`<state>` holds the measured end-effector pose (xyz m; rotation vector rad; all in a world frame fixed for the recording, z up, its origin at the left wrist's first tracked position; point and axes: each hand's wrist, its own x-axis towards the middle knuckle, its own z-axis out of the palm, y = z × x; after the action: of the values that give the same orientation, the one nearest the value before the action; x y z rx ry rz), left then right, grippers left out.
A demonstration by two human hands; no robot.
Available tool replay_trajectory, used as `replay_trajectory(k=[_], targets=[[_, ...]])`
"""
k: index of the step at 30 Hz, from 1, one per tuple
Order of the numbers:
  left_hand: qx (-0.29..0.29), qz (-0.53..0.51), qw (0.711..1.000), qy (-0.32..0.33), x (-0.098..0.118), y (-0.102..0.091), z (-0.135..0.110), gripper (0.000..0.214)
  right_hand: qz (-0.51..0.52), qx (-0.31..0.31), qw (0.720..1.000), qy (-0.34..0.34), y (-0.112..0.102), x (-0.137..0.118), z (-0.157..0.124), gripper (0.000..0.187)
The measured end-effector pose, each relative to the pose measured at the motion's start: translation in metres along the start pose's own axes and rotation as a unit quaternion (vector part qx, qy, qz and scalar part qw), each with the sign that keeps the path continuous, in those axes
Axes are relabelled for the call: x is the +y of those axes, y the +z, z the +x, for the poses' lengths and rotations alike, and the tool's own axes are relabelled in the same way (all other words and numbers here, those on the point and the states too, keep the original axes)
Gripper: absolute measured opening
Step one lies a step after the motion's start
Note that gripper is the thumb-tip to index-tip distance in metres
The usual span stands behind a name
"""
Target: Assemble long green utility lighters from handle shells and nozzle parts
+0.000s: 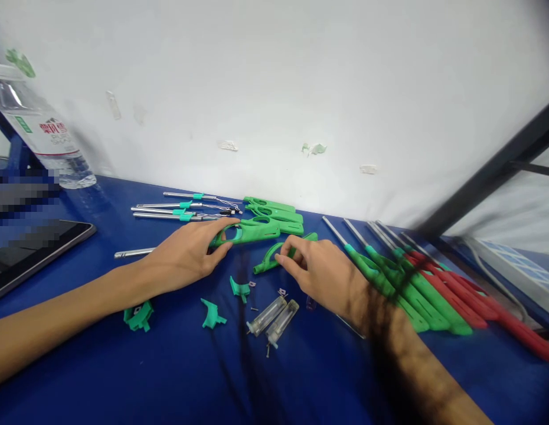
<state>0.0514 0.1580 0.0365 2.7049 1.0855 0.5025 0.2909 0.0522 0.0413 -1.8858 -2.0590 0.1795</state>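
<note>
My left hand (190,251) is closed, thumb and fingers pinching the narrow end of a green lighter shell half (259,231) with a teal piece in its opening. My right hand (321,268) is curled, thumb and forefinger at the looped part of another green lighter shell half (268,261); the hand covers part of that shell. Two clear fuel tanks (269,316) lie below, beside small screws (268,351). Teal triggers (211,313) are scattered to their left. Behind my left hand lie metal lighter tubes (162,215) with teal pieces and wires.
More green shell halves (274,205) lie by the white wall. Several green lighters (427,301) and red lighters (463,295) with metal tubes form a row at right. A water bottle (48,133) and a phone (39,251) are at left. Dark blurred strands cross the view.
</note>
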Motion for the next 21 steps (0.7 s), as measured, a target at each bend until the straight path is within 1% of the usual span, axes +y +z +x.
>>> replay_trajectory(k=[3,7,10,15,17,20,21], targets=[[-0.001,-0.002,1.0,-0.003,0.0007,-0.0008,-0.0002,0.057,-0.018,-0.016,1.0,-0.01,-0.0001,-0.0015,-0.0019,0.018],[-0.001,0.001,1.0,-0.007,0.0003,0.0,-0.0001,0.056,-0.018,-0.026,0.999,-0.031,-0.0006,-0.0033,-0.0056,0.019],[0.008,0.002,1.0,0.0,-0.0029,0.0023,0.0003,0.057,-0.011,-0.026,0.999,-0.044,-0.0018,-0.0055,-0.0074,0.021],[0.009,0.002,1.0,0.01,-0.0064,0.0039,0.0006,0.057,-0.038,-0.022,0.998,-0.045,-0.0022,-0.0081,-0.0066,0.026],[0.01,0.001,1.0,0.01,-0.0065,0.0039,0.0008,0.057,-0.036,-0.012,0.998,-0.041,-0.0018,-0.0079,-0.0054,0.021],[0.008,-0.001,1.0,0.008,-0.0059,0.0038,0.0012,0.057,-0.024,0.003,0.999,-0.026,-0.0014,-0.0062,-0.0032,0.006],[0.006,-0.001,1.0,0.007,-0.0056,0.0037,0.0012,0.057,-0.021,0.006,1.0,-0.02,-0.0015,-0.0054,-0.0026,0.008]])
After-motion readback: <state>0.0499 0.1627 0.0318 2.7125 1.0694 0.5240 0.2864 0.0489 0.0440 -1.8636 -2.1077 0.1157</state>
